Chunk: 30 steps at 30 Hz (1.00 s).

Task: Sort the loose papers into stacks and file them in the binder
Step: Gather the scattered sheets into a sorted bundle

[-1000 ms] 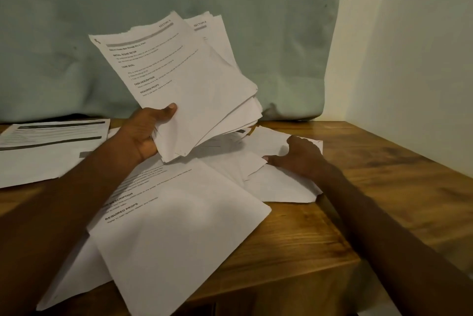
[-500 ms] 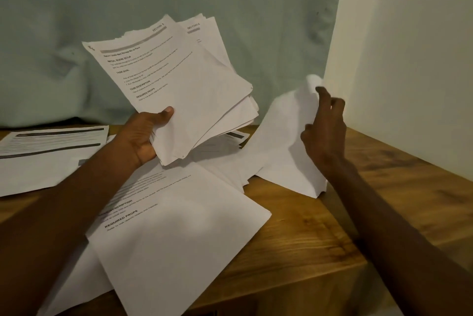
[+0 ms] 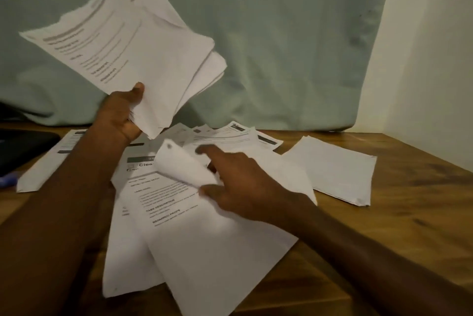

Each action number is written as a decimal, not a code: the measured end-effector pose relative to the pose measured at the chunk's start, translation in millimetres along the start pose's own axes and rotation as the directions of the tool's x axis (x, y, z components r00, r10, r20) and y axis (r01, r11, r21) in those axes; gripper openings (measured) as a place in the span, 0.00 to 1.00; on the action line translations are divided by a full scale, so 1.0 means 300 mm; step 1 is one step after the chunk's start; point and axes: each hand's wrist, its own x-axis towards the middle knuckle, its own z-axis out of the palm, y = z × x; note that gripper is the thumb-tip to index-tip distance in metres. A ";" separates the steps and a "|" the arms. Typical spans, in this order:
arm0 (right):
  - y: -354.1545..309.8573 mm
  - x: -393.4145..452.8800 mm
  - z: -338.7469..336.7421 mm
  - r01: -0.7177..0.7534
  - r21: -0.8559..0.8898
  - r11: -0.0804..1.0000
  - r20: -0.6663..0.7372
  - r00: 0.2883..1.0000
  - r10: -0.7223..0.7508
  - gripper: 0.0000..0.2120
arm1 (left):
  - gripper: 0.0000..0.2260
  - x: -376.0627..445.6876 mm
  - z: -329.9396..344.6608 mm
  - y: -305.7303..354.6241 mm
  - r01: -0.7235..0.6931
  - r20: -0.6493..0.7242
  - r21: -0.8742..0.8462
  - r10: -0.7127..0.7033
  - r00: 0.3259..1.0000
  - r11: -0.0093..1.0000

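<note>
Since half a second ago my right hand point(image 3: 245, 185) dropped onto the loose papers point(image 3: 204, 234) on the bench point(image 3: 409, 226), fingers pinching one curled sheet point(image 3: 179, 164); left hand point(image 3: 120, 116) grips the gathered stack point(image 3: 133, 60) aloft. Sorting continues, I judge; next, lift that sheet onto the stack.

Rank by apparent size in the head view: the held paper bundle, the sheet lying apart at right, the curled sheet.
1. Held paper bundle, gripped by the left hand.
2. Sheet lying apart at right.
3. Curled sheet, pinched by the right hand.
Camera nearness may distort this.

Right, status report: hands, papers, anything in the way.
Left hand grips raised stack. Right hand pinches curled sheet off the loose pile. Separate small stack lies right. Binder not identifiable; no obstruction.
</note>
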 end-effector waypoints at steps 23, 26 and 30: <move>0.393 0.237 -0.111 -0.148 0.374 0.916 -0.346 0.894 0.285 0.06 | 0.08 0.055 -0.078 -0.086 0.076 -0.059 -0.056 -0.079 0.995 0.996; 0.411 0.213 -0.144 -0.056 0.658 0.751 -0.415 0.805 0.423 0.05 | 0.06 0.050 -0.063 -0.091 0.055 -0.045 -0.050 -0.057 0.997 0.997; 0.424 0.212 -0.147 0.002 0.838 0.546 -0.375 0.730 0.572 0.04 | 0.05 0.055 -0.041 -0.086 0.024 -0.014 -0.052 -0.025 1.000 0.998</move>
